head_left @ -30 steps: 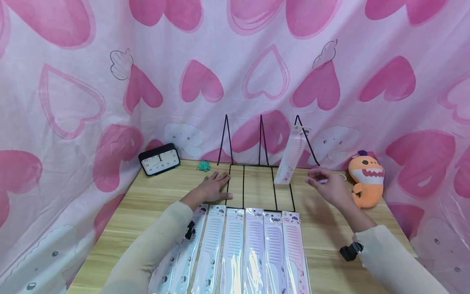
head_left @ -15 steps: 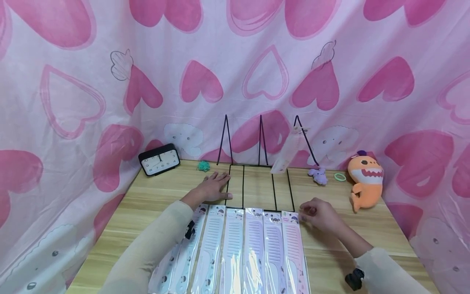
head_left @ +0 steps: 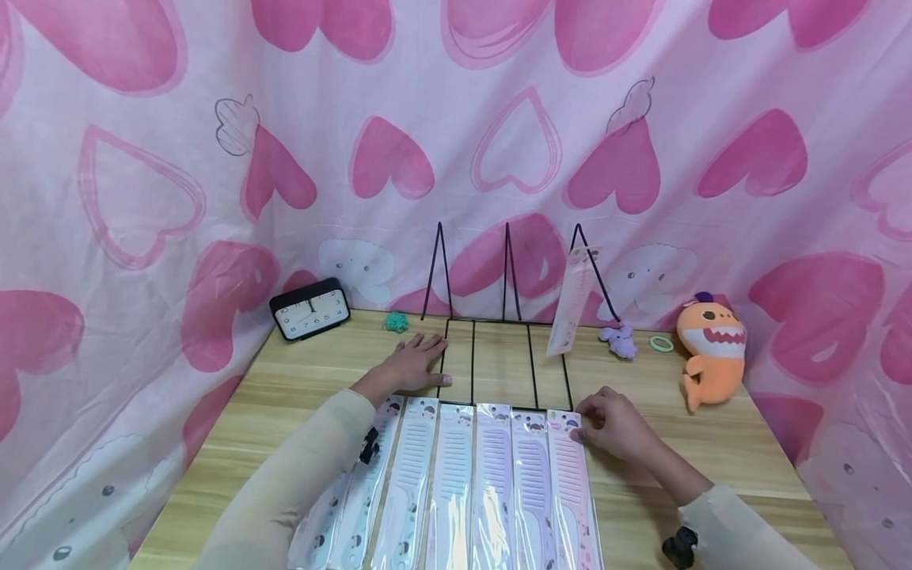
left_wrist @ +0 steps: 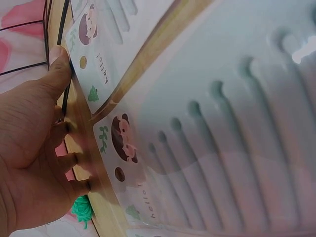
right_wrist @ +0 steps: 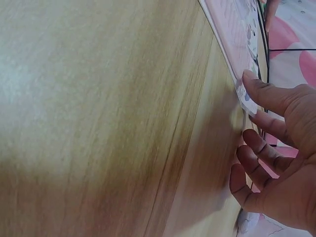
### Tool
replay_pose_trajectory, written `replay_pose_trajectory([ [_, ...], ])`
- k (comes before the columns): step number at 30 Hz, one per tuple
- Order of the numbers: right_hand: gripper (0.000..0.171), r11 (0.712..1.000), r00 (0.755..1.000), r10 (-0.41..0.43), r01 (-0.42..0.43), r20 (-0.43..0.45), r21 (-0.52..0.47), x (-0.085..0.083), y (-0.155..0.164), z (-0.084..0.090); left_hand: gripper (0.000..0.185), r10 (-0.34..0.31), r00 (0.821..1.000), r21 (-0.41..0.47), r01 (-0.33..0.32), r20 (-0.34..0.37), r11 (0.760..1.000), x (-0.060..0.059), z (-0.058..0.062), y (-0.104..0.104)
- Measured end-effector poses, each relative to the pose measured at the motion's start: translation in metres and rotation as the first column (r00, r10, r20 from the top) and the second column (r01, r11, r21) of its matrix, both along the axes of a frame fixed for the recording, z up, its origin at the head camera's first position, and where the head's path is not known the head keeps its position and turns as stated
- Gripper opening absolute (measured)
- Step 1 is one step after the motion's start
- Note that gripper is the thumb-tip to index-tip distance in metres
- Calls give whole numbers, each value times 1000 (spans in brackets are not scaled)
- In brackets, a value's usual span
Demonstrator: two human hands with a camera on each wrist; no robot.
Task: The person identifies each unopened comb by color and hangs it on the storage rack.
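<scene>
Several combs in clear packets lie side by side at the front of the table, from pale blue to purple (head_left: 530, 475) to pink. My right hand (head_left: 616, 423) pinches the top right corner of the packaged pink comb (head_left: 570, 475) between thumb and index finger; its other fingers curl loosely. Flat on the left of the black wire rack (head_left: 473, 360) rests my left hand (head_left: 413, 364), fingers spread, holding nothing. Another packaged pink comb (head_left: 570, 305) hangs from the rack's right hook. In the left wrist view, a pale blue comb (left_wrist: 207, 148) lies close beside the left hand.
A black-framed clock (head_left: 309, 309) and a green tangled ball (head_left: 395, 321) stand at the back left. Towards the back right are a small purple toy (head_left: 618, 342), a green ring (head_left: 660, 343) and an orange plush shark (head_left: 711, 348). Pink heart-patterned cloth (head_left: 392, 158) hangs behind.
My right hand has come down from beside the hanging comb to the pink comb packet in the row. The hanging comb has swung. My left hand has stayed put.
</scene>
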State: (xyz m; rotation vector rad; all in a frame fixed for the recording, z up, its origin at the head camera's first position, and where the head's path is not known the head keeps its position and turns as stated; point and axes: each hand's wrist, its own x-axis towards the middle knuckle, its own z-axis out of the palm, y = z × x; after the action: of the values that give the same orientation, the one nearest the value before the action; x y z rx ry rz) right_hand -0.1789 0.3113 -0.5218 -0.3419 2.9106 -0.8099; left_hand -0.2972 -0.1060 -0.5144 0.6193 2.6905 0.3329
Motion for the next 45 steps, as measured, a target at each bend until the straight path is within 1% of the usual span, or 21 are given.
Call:
replay_pose_trajectory([
  [12, 24, 997, 999, -23, 20, -37, -70, 2, -2, -2, 90, 4, 1000, 6, -4, -9, 1000, 1, 4, 3],
  [15, 24, 996, 998, -33, 29, -44, -83, 3, -3, -1, 90, 4, 1000, 7, -4, -9, 1000, 1, 3, 3],
  [18, 26, 995, 998, -46, 42, -39, -95, 4, -3, -1, 90, 2, 1000, 5, -2, -12, 1000, 0, 2, 3],
  [22, 26, 992, 998, -60, 59, -3, -114, 4, -2, 3, 90, 0, 1000, 4, 0, -14, 1000, 0, 2, 2],
  [26, 23, 987, 996, -84, 86, 25, -134, 3, -1, 8, 90, 2, 1000, -2, -2, -12, 1000, 1, 2, 2],
  [35, 19, 972, 993, -112, 115, 31, -207, 3, -2, 22, 90, 16, 1000, 1, -16, -3, 1000, 0, -1, 3],
  [38, 20, 964, 993, -114, 115, 17, -239, 3, -2, 27, 91, 15, 1000, 1, -15, -4, 1000, 0, -1, 3],
  [42, 22, 947, 993, -116, 106, -15, -302, 3, -2, 35, 91, 9, 1000, -6, -10, -10, 1000, 0, -2, 3],
  [45, 24, 931, 992, -123, 115, -3, -347, 3, -2, 42, 91, 7, 1000, -9, -7, -12, 1000, 0, -2, 3],
])
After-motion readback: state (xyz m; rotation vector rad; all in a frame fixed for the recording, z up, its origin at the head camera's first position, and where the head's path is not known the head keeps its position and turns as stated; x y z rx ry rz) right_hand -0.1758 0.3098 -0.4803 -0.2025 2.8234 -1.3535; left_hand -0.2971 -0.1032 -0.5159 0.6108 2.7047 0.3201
